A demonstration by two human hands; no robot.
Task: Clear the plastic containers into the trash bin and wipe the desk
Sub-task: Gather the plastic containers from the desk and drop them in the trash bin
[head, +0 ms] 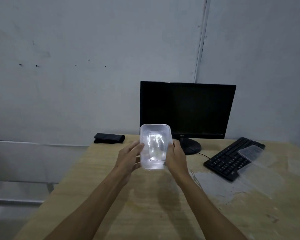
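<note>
A clear rectangular plastic container is held up above the wooden desk, tilted so its open side faces me. My left hand grips its left edge and my right hand grips its right edge. A second clear plastic piece, a lid or container, lies on the right end of the black keyboard and on the desk beside it. A folded black cloth rests at the desk's far left corner. No trash bin is in view.
A black monitor stands at the back of the desk against the grey wall, its stand behind the held container. The desk surface shows pale stains right of centre. The desk's left edge drops off to a dim floor.
</note>
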